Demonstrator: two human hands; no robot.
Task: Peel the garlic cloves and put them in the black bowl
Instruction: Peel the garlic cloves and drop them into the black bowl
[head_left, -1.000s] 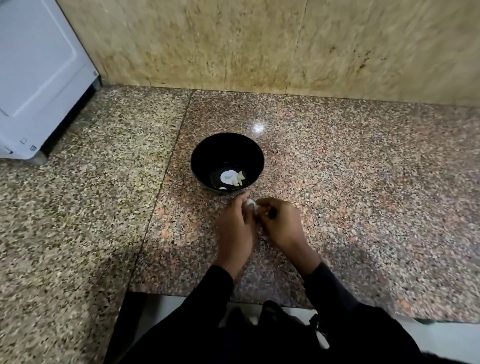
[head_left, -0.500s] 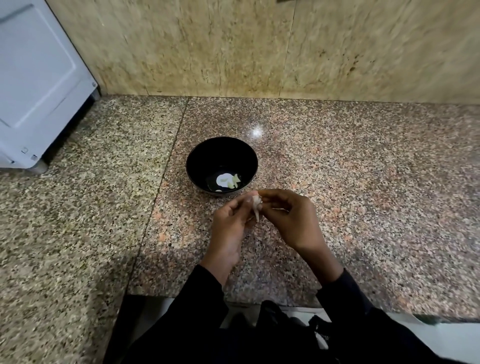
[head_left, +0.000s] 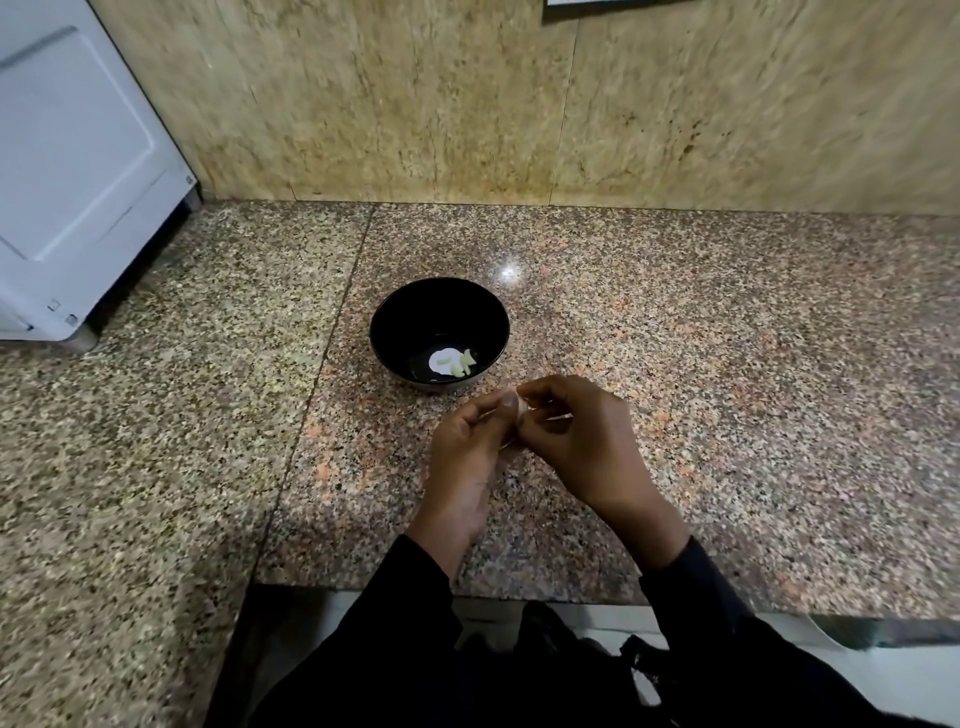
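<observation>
The granite counter (head_left: 727, 364) runs under everything, and the black bowl (head_left: 439, 332) sits at its middle. Just in front of the bowl, both hands meet above the stone: the left hand (head_left: 467, 452) and right hand (head_left: 582, 441) each pinch one garlic clove (head_left: 521, 410), mostly hidden between the fingertips. A few peeled cloves (head_left: 464, 362) already lie in the bowl, so I'd say peeling is partway, this one unfinished.
</observation>
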